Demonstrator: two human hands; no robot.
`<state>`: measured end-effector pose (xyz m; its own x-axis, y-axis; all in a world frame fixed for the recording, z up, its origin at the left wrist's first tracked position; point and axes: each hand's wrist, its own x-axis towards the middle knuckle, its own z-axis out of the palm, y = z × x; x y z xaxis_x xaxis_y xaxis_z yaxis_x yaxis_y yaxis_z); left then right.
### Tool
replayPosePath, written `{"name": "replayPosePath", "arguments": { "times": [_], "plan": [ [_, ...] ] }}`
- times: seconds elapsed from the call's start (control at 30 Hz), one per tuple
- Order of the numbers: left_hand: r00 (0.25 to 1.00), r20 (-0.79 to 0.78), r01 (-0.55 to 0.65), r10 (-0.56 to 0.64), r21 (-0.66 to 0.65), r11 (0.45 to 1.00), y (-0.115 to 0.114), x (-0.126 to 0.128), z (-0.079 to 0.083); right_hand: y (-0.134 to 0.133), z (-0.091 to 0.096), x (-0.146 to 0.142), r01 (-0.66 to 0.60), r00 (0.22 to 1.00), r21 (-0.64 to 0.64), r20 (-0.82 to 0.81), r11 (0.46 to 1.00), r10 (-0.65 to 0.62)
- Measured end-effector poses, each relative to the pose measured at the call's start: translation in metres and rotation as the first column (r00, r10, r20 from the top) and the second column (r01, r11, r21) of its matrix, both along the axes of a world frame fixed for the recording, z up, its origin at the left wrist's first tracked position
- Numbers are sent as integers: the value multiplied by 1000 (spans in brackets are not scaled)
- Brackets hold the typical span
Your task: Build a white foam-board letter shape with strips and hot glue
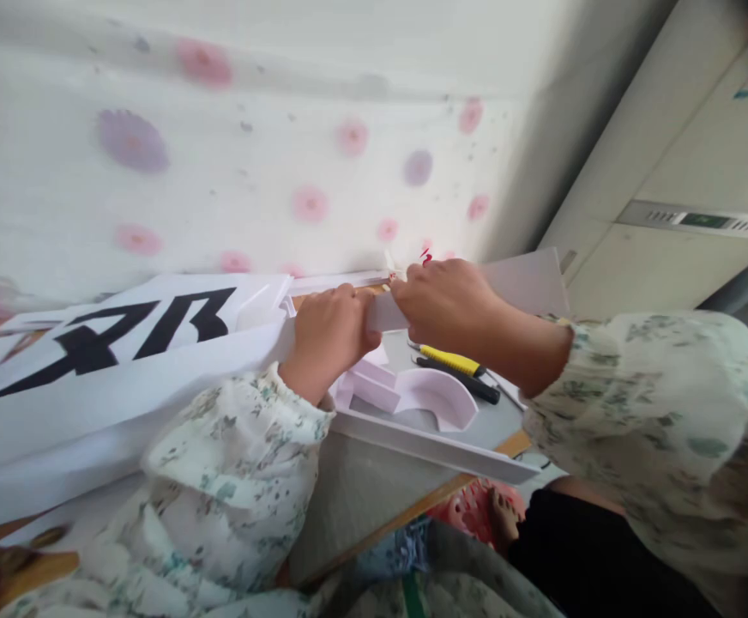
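Note:
My left hand (328, 330) and my right hand (442, 300) are both closed on a narrow white strip (383, 313) held between them above a table. Below the hands lies a curved white foam piece (438, 399) with white blocks beside it, resting on a white board (425, 446). A yellow-handled knife (455, 360) and a black tool (461, 382) lie just under my right wrist. Both arms wear flowered sleeves.
A large white sheet with bold black lettering (135, 330) lies to the left on the table. A white curtain with pink and purple flowers (251, 172) hangs behind. A flat white panel (528, 279) lies behind my right hand. A foot in a red sandal (499, 511) shows below the table edge.

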<state>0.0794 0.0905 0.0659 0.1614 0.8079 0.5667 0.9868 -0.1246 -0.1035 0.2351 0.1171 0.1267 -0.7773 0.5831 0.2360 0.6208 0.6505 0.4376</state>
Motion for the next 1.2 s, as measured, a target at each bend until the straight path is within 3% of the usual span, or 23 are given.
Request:
{"name": "replayPosePath", "arguments": {
  "times": [0.13,0.27,0.33,0.43,0.63,0.9,1.2],
  "plan": [
    [992,35,120,-122,62,991,-6,-4,12,4,18,37,17,999,12,-31,1000,-17],
    [957,71,272,-282,131,953,-18,-3,21,9,17,70,-235,959,40,-154,971,239],
    [936,65,328,-346,195,924,-25,-2,24,11,12,81,-379,892,48,-246,924,379],
    [899,23,415,-438,277,867,-34,-2,29,13,4,90,-519,786,32,-375,854,492],
    [823,35,524,-567,335,783,-49,-3,39,11,-5,89,-692,605,16,-533,722,592],
    [783,161,523,-601,355,775,-55,0,42,13,-14,74,-805,407,79,-648,588,644],
    [697,267,562,-665,371,739,-51,-3,37,17,-26,58,-842,303,119,-703,526,644]
  ]
}}
